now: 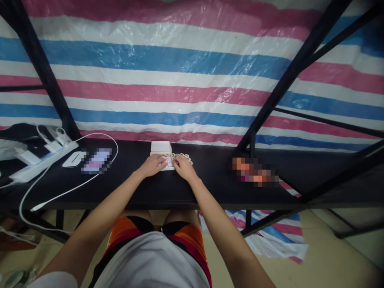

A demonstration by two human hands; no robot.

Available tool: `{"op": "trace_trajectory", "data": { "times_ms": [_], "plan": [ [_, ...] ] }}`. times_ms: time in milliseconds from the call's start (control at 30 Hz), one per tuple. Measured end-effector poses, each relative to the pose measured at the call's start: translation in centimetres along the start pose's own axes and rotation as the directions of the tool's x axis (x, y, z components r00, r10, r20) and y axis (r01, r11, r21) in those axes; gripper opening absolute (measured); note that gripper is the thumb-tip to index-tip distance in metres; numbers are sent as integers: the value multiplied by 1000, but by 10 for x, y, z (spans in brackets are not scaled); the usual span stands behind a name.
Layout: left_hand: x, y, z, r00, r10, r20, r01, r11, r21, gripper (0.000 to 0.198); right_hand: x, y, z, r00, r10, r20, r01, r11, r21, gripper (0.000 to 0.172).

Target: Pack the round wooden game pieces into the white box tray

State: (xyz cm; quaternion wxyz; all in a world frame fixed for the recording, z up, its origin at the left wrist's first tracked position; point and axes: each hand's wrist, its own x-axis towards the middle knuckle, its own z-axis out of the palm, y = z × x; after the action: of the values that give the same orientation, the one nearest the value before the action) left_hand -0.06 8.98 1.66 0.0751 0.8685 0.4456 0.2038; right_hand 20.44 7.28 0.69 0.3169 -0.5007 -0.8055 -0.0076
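Observation:
A small white box (161, 147) sits open on the black table (210, 180), its lid standing up at the back. Its tray holds small pale pieces that I cannot make out. My left hand (154, 165) rests at the box's left front, fingers curled toward the tray. My right hand (183, 166) is at the box's right front, fingers bent and pinched close to the left hand's. A row of small white round pieces (183, 156) lies on the table just behind my right hand. What the fingertips hold is hidden.
A white power strip (39, 162) with chargers and a white cable (90, 138) lie at the left, beside a white mouse (73, 159) and a blurred flat object (97, 161). A blurred orange item (255, 171) lies at the right. Black frame bars (288, 76) cross a striped tarp.

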Motion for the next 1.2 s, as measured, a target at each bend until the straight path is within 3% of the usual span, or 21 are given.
{"op": "trace_trajectory", "data": {
  "times_ms": [267, 400, 567, 667, 933, 1200],
  "plan": [
    [0, -2, -9, 999, 29, 23, -30, 999, 41, 38, -2, -1, -3, 1000, -6, -21, 8, 997, 72, 19],
    [-1, -1, -9, 999, 37, -34, -37, 999, 16, 38, -3, -3, -5, 1000, -27, -12, 28, 990, 141, 21],
    [-3, 7, -9, 980, 178, -88, -185, 979, -81, 35, -3, 0, -3, 997, -65, 37, 55, 970, 236, 34],
    [-4, 10, -9, 976, 208, -70, -214, 971, -102, 37, -2, 1, -3, 996, -77, 37, 64, 961, 270, 36],
    [-6, 9, -12, 973, 227, -43, -231, 958, -169, 35, -3, -2, -5, 983, -183, -23, 182, 940, 290, 29],
    [-6, 11, -12, 971, 239, -30, -239, 941, -238, 39, -2, -3, -4, 983, -182, -27, 181, 932, 315, 24]
  ]
}}
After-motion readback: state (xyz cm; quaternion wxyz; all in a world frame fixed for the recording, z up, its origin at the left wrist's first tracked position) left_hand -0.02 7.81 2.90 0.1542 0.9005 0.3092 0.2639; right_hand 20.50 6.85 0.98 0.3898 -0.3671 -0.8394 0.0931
